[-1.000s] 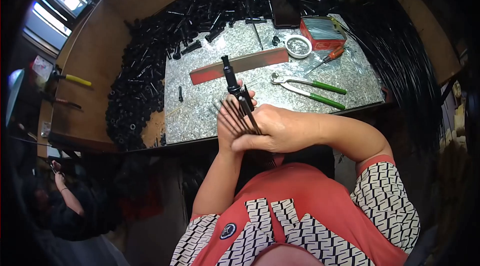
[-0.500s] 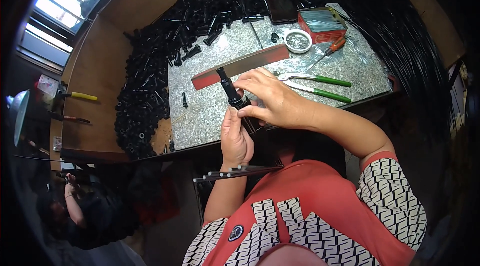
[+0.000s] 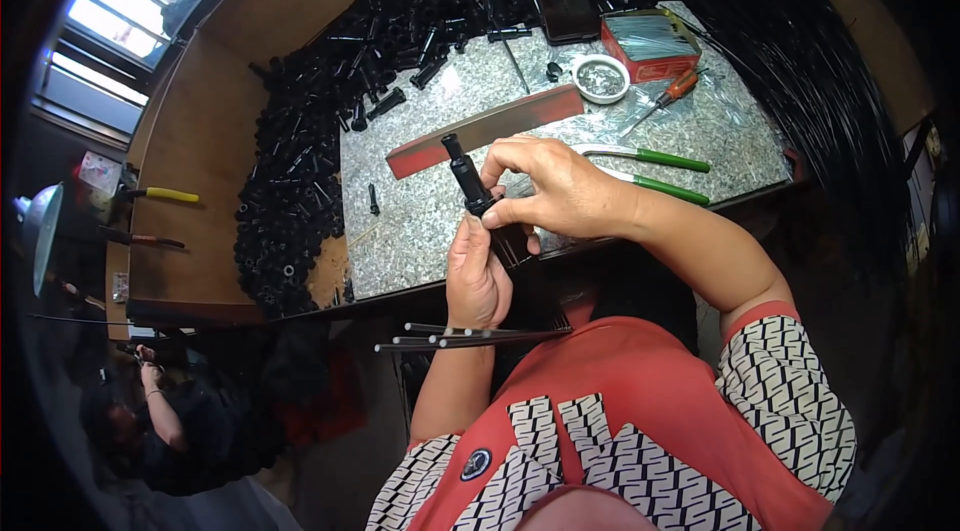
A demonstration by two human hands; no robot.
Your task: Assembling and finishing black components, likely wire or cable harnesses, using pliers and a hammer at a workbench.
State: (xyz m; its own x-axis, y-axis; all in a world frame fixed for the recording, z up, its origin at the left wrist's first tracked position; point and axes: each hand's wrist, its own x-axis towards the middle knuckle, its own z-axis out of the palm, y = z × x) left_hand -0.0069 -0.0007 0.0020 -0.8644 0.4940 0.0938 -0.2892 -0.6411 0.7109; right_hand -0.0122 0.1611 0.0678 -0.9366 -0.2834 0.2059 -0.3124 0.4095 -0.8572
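Left hand [image 3: 479,276], right hand [image 3: 577,189]: fingers hold tube [image 3: 464,175]. I judge it part-done; parts [image 3: 312,121], 10 o'clock, untouched.

Slab [image 3: 400,231] bears bar [image 3: 485,132], held fitting [image 3: 462,174] before it; dish [image 3: 603,100] at bar's right end, box [image 3: 657,69] behind-right, screwdriver [image 3: 682,84] before box, pliers [image 3: 672,160] nearer; loose fittings [image 3: 290,171] left and behind; rods [image 3: 815,96] right

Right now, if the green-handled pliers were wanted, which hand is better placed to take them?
Right, I'd judge. The right hand is nearer the green-handled pliers, partly hiding them in this view. The left hand is farther away, holding the black tubular part. The right is also at that part.
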